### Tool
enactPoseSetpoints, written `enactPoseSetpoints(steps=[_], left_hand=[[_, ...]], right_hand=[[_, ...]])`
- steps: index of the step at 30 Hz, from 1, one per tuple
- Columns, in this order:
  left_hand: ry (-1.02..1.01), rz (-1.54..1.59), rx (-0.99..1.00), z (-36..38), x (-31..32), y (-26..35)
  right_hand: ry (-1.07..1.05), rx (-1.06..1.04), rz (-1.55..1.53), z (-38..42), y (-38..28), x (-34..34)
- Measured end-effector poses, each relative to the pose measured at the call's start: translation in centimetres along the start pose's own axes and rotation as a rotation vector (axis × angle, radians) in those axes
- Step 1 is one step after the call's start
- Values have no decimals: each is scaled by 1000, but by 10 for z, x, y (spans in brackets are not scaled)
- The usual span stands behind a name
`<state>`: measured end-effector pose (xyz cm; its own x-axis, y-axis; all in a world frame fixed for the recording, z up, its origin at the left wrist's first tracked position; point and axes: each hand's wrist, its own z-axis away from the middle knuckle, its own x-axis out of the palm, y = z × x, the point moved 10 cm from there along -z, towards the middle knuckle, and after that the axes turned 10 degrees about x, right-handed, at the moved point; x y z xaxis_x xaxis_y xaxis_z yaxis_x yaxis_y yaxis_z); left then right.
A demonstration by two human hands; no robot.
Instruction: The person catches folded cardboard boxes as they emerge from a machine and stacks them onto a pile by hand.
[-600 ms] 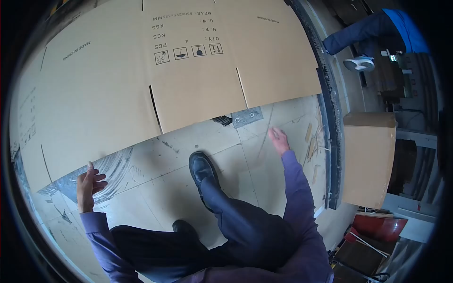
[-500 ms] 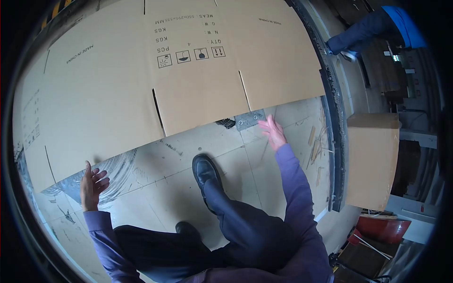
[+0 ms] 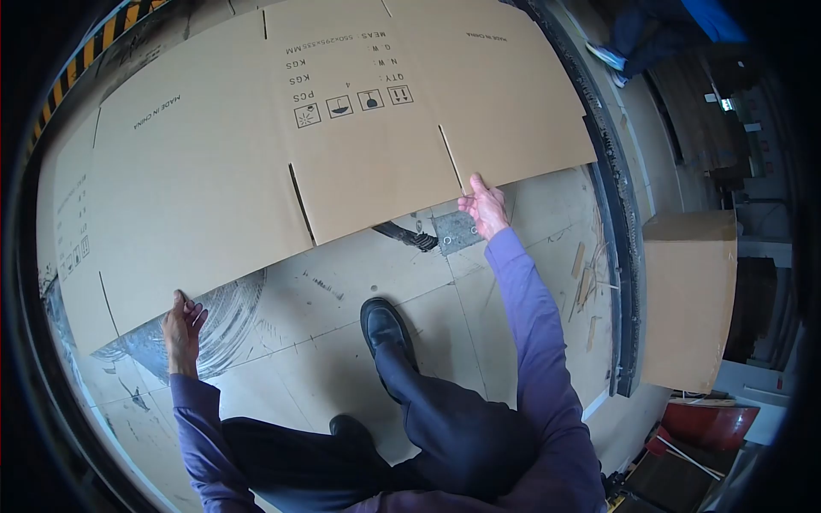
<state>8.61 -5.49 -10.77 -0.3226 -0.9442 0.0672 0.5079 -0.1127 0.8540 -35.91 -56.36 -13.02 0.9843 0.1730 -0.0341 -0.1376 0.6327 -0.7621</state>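
Cardboard sheet (image 3: 222, 162) above tiled floor (image 3: 342, 359)

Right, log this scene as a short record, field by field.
material: slotted cardboard, laid flat, print upside down in view
left hand: at near edge, grip unclear
right hand: same edge, beside a slot, grip unclear
ground: scuffed tiled floor
beyond dark rail: box
upper right: another person's legs
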Motion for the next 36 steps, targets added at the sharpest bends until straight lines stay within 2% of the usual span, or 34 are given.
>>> enactPoseSetpoints(steps=[5,12,16,19,27,31,36], left_hand=[[9,-21,10,-1,5,5],[97,96,29,4,-13,13],[164,173,83,-11,-72,3],[203,185,127,-10,-90,4],[138,132,113,-8,-32,14],[156,114,116,-8,-27,16],[144,91,132,-14,-30,16]], right_hand=[[36,-1,175,7,-12,4],[-39,24,167,25,-2,9],[-64,31,141,67,35,31],[-57,35,113,78,41,37],[6,-7,203,31,4,33],[28,22,261,34,-3,32],[131,-40,279,43,-14,26]])
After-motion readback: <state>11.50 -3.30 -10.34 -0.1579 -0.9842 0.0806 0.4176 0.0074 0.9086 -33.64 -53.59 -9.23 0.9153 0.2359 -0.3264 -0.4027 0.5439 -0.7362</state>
